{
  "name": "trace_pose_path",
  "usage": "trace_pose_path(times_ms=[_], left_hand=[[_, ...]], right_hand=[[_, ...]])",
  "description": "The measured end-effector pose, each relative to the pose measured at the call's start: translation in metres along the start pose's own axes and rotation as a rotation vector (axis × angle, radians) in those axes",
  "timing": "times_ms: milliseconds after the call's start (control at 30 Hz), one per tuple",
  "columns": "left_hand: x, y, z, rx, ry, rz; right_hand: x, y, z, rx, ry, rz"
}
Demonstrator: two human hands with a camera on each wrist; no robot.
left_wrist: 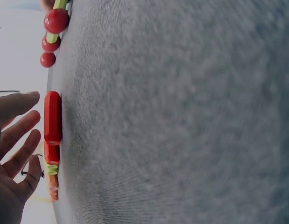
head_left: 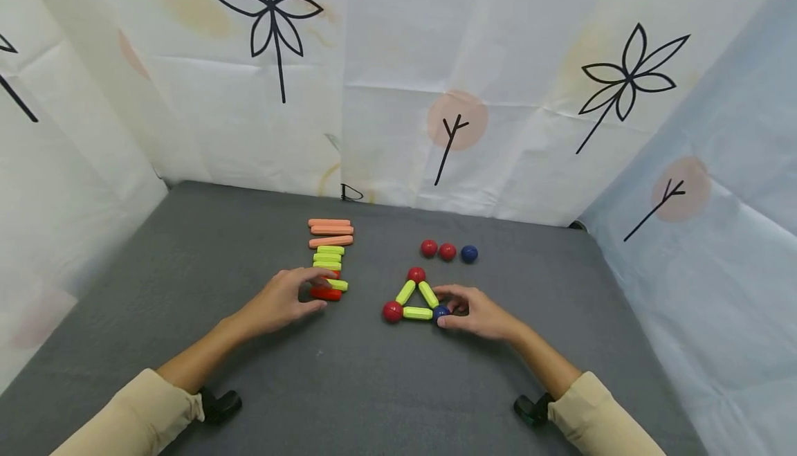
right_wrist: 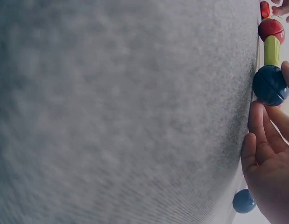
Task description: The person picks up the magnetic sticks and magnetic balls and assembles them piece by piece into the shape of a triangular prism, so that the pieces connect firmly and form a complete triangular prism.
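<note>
My right hand pinches a blue ball between thumb and fingers. That ball forms the right corner of a flat triangle whose sides are three yellow-green rods. Red balls make up the other corners, one at the left and one at the far end. Over the near end of a column of rods hovers my left hand, thumb and fingers spread. Beneath its fingers lie a red rod and a loose yellow-green rod; another red rod is partly hidden. The left wrist view shows the fingers beside the red rods, holding none.
Beyond the left hand, several yellow-green rods and three orange rods continue the column. Two loose red balls and a blue ball sit behind the triangle. White printed cloth hangs around the grey table.
</note>
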State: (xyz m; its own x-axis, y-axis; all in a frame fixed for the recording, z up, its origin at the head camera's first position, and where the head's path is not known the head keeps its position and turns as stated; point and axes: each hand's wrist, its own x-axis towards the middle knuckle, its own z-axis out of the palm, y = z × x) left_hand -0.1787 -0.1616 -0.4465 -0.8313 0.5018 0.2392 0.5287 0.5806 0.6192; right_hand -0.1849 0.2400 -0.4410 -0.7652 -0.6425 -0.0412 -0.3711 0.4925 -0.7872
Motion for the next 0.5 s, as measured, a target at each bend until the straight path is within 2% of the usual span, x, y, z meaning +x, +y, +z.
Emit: trace_pose_path(times_ms=[300,500], left_hand=[[0.006,-0.0034,0.0055,0.129,-0.063,-0.01],[0.0092,0.0009,0.0083,0.097,-0.104,-0.006]], right_hand=[[0.0002,0.004,-0.001,0.042,-0.028,0.014],[0.0003,0.0049,-0.002,0.038,-0.028,0.021]])
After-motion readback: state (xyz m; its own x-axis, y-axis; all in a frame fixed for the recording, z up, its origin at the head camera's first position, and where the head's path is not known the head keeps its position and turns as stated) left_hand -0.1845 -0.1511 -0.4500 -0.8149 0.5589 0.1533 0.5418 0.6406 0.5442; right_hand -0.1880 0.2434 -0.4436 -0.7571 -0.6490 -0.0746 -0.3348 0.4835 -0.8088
